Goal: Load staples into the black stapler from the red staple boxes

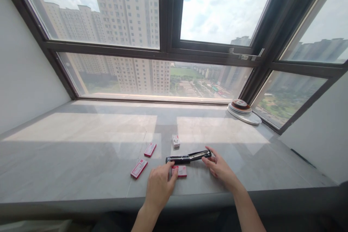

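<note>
A black stapler [187, 157] lies opened out flat on the grey stone window ledge [81, 145]. My left hand [159, 186] rests with its fingertips on the stapler's left end and over a small red staple box [179, 170]. My right hand [220, 168] touches the stapler's right end with thumb and fingers. Two more red staple boxes [139, 168] [150, 149] lie to the left. A small white box [175, 141] stands just behind the stapler.
A stack of round plates or discs [243, 111] sits in the far right corner of the ledge. Large dark-framed windows [165, 49] rise behind it. White walls close in on the left and right.
</note>
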Demonstrator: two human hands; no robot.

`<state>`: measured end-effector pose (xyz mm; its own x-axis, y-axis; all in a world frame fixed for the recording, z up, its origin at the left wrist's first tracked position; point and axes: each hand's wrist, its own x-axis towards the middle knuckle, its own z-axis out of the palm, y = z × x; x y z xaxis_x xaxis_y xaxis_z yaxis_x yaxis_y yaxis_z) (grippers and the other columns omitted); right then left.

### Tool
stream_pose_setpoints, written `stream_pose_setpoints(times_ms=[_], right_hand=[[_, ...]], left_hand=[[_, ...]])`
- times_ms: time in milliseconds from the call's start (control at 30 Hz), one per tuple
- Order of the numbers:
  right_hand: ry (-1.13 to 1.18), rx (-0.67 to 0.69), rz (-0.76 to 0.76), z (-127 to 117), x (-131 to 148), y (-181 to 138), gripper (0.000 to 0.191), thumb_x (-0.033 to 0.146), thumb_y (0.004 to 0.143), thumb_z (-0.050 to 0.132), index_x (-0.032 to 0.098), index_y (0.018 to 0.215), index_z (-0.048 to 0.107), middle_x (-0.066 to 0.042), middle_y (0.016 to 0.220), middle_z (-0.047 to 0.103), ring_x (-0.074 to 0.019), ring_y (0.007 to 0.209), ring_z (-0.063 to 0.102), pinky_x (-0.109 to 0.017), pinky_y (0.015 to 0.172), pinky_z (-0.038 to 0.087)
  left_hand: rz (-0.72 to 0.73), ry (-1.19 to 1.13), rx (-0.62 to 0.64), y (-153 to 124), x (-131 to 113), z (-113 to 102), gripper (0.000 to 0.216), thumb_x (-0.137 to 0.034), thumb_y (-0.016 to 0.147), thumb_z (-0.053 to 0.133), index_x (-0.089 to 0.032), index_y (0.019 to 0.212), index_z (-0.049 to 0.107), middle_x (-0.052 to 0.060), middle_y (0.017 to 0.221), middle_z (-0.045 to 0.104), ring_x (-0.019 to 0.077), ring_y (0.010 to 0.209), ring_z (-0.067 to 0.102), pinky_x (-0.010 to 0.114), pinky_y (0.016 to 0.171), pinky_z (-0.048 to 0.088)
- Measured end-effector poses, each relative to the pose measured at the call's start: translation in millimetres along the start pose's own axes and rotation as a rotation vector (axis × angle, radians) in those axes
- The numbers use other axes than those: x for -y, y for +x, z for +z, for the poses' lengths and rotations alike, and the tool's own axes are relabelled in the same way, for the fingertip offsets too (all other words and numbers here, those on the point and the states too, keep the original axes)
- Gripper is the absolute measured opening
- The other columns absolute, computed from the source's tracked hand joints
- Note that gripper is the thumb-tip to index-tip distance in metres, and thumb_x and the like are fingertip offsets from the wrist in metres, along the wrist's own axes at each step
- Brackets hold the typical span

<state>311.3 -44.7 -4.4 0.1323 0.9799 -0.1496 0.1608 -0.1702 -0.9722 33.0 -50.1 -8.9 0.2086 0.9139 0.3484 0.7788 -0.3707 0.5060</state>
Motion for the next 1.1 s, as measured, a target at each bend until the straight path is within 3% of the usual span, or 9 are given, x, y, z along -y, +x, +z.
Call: stream_pose_setpoints(times_ms=[100,200,333,433,567,733,800,933,1100], right_hand=[[0.085,0.096,-0.127,2.0,21.8,16.2,0.062,0.065,0.071,0.076,0.019,0.111,0.065,0.005,0.066,0.054,-0.0074,0.046,0.034,-0.023,0.043,0.024],[0.054,0.167,-0.242,26.9,42.3,30.8,0.055,0.064,0.068,0.080,0.018,0.095,0.066,0.004,0.066,0.054,-0.0086,0.052,0.037,-0.023,0.047,0.027],[-0.149,0.218,-0.381,66.2,52.2,41.4,0.044,0.055,0.070,0.082,0.019,0.089,0.066,0.009,0.059,0.043,-0.0085,0.055,0.035,-0.023,0.053,0.027],[-0.367,0.239,-0.427,85.0,51.2,43.5,0.037,0.050,0.073,0.082,0.021,0.091,0.069,0.009,0.059,0.044,-0.0089,0.055,0.039,-0.022,0.054,0.026],[-0.602,0.241,-0.479,93.9,50.2,42.5,0.026,0.043,0.076,0.079,0.022,0.090,0.070,0.008,0.060,0.049,-0.0100,0.058,0.046,-0.023,0.055,0.025],[-0.692,0.214,-0.477,93.3,50.5,42.4,0.027,0.043,0.077,0.079,0.024,0.093,0.068,0.008,0.062,0.053,-0.0103,0.059,0.049,-0.023,0.056,0.023],[-0.692,0.200,-0.467,92.2,49.8,42.4,0.028,0.044,0.077,0.079,0.024,0.093,0.068,0.008,0.063,0.053,-0.0104,0.059,0.049,-0.023,0.056,0.023],[-0.687,0.183,-0.442,90.5,48.8,40.9,0.030,0.047,0.077,0.079,0.023,0.092,0.067,0.008,0.062,0.053,-0.0106,0.060,0.050,-0.023,0.056,0.023],[-0.687,0.172,-0.417,92.2,50.3,37.3,0.028,0.045,0.078,0.078,0.023,0.091,0.067,0.007,0.062,0.052,-0.0112,0.060,0.051,-0.023,0.056,0.023]], left_hand=[[-0.030,0.008,0.027,3.6,-2.2,-1.3,0.030,-0.046,0.101,0.045,-0.028,0.111,0.067,0.004,0.094,0.074,0.0243,0.089,0.067,0.034,0.074,0.039],[-0.036,0.025,0.046,5.6,-4.9,-2.7,0.030,-0.047,0.101,0.045,-0.028,0.109,0.066,0.003,0.091,0.073,0.0231,0.085,0.066,0.032,0.072,0.037],[-0.043,0.064,0.055,5.7,-8.5,-5.5,0.028,-0.046,0.101,0.046,-0.026,0.104,0.066,0.003,0.086,0.071,0.0216,0.080,0.064,0.031,0.072,0.035],[-0.039,0.084,0.064,4.9,-11.0,-8.7,0.027,-0.046,0.099,0.049,-0.024,0.103,0.066,0.003,0.085,0.070,0.0211,0.079,0.063,0.031,0.072,0.034],[0.008,0.117,0.054,2.3,-15.4,-10.4,0.025,-0.048,0.093,0.058,-0.024,0.097,0.066,0.004,0.084,0.068,0.0235,0.081,0.062,0.033,0.074,0.034],[0.195,0.073,0.067,-1.8,-13.5,-7.1,0.011,-0.033,0.089,0.068,-0.027,0.098,0.067,0.002,0.092,0.070,0.0236,0.092,0.062,0.036,0.080,0.036],[0.199,0.098,0.057,-3.0,-4.7,-11.2,0.004,-0.030,0.088,0.068,-0.026,0.091,0.067,0.002,0.089,0.069,0.0230,0.090,0.061,0.037,0.080,0.036],[0.125,0.230,-0.044,-3.2,30.1,-37.6,0.011,-0.032,0.084,0.070,-0.024,0.080,0.063,0.003,0.089,0.065,0.0251,0.093,0.059,0.041,0.085,0.040],[0.132,0.213,-0.067,6.2,85.3,-65.2,0.017,-0.033,0.082,0.069,-0.023,0.078,0.057,0.006,0.133,0.060,0.0317,0.127,0.050,0.049,0.103,0.041]])
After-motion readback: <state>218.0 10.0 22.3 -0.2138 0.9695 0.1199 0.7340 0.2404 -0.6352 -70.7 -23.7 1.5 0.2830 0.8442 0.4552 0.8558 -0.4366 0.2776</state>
